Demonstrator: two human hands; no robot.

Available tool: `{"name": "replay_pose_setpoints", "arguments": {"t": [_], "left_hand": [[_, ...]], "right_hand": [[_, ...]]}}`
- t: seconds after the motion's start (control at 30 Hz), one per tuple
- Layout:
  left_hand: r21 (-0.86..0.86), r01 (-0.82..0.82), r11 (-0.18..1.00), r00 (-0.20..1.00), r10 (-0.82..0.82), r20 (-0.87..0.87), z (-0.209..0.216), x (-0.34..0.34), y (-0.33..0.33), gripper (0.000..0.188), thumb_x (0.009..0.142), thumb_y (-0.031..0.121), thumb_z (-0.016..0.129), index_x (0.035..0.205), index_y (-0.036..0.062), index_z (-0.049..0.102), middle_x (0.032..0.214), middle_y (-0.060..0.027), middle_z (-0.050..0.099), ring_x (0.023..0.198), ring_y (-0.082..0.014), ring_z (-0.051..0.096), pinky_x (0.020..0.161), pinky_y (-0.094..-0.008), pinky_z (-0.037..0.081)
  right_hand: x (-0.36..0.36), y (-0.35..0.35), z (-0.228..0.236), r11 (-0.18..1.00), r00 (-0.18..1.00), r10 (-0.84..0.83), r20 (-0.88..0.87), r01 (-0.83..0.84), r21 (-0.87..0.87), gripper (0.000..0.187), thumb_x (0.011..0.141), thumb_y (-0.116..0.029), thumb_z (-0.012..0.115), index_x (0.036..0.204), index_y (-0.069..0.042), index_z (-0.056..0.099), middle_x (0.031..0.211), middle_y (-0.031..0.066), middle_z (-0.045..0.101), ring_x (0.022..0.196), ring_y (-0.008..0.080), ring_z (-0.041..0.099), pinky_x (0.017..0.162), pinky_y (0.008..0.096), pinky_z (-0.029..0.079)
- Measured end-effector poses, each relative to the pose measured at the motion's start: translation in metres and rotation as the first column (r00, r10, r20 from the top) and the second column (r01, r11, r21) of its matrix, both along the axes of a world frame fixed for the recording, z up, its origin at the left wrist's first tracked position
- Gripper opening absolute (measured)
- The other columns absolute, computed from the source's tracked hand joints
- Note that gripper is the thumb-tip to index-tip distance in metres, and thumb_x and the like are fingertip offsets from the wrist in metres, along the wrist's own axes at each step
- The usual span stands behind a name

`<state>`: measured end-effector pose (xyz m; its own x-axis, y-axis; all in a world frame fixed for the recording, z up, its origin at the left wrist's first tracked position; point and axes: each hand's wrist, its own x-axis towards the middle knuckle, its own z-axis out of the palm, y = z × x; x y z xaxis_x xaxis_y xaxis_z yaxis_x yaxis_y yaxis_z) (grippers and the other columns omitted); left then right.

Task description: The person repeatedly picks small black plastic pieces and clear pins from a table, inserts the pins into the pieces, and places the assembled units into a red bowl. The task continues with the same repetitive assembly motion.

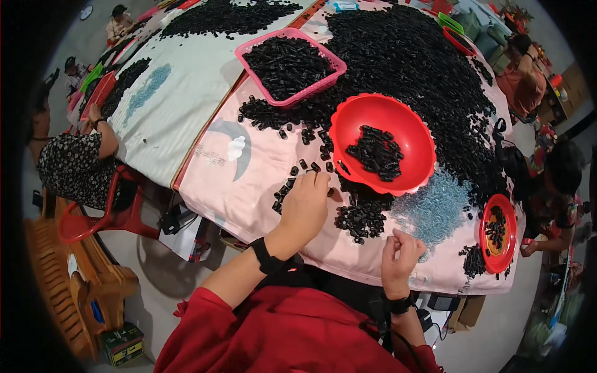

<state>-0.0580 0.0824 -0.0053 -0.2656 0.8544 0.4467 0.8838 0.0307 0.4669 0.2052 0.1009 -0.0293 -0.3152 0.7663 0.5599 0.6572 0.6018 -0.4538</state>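
Observation:
My left hand [306,208] is closed with its fingers pointing down among loose small black cylindrical pieces [286,191] on the pink cloth. Its fingertips are partly hidden, so what they hold cannot be made out. My right hand [401,258] is curled, thumb against fingers, at the near edge of a heap of tiny silvery-blue parts [438,202]. Anything in that pinch is too small to name. Between and beyond my hands stands a red scalloped bowl [348,124] with black pieces [377,153] inside. A small cluster of black pieces [360,219] lies just below the bowl.
A pink basket [341,65] full of black pieces stands behind the bowl. A large black heap [398,56] spreads across the far table. At right is a red oval tray [510,233]. Other people sit around the table; a red chair [112,217] is at left.

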Motion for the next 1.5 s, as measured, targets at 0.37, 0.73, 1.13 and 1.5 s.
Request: {"name": "replay_pose_setpoints", "arguments": {"t": [0.37,0.73,1.13,1.5], "left_hand": [[-0.072,0.064,0.995,0.988,-0.073,-0.139,-0.01,-0.003,0.01,0.014,0.084,0.009,0.078,0.093,0.0046,0.069,0.101,-0.0123,0.063,0.1,-0.0339,0.062,0.083,-0.0426,0.055],[-0.098,0.163,0.982,0.937,-0.123,0.326,0.023,0.026,-0.021,0.022,0.093,0.008,0.071,0.114,0.0037,0.069,0.098,-0.0153,0.065,0.094,-0.0351,0.066,0.083,-0.0452,0.055],[-0.088,0.609,0.788,-0.028,0.131,0.991,0.0,0.041,-0.054,0.023,0.103,0.011,0.072,0.124,0.0014,0.072,0.097,-0.001,0.071,0.077,-0.0067,0.064,0.07,-0.024,0.054],[0.045,0.648,0.76,-0.259,0.165,0.952,-0.008,0.044,-0.052,0.024,0.103,0.012,0.074,0.124,0.0009,0.069,0.103,-0.0054,0.074,0.081,-0.0099,0.071,0.075,-0.0232,0.06]], "right_hand": [[-0.002,0.001,0.005,0.999,1.0,0.024,0.009,-0.024,0.048,0.026,0.09,0.005,0.076,0.113,-0.006,0.073,0.099,0.0046,0.072,0.085,0.0213,0.061,0.094,0.0395,0.039],[-0.005,0.003,0.01,0.997,0.986,0.058,0.159,-0.065,0.039,0.034,0.087,0.002,0.073,0.12,-0.007,0.071,0.097,0.0039,0.067,0.093,0.0217,0.064,0.094,0.0432,0.035],[-0.013,-0.002,0.022,0.999,0.964,0.038,0.262,-0.043,0.012,0.025,0.094,-0.002,0.073,0.119,-0.008,0.073,0.097,0.0036,0.069,0.094,0.0218,0.064,0.094,0.0415,0.035],[-0.009,-0.017,0.053,0.944,0.979,0.186,-0.081,-0.201,-0.26,0.017,0.093,-0.003,0.076,0.109,-0.007,0.076,0.098,0.0048,0.073,0.091,0.0193,0.063,0.094,0.0359,0.038]]}}
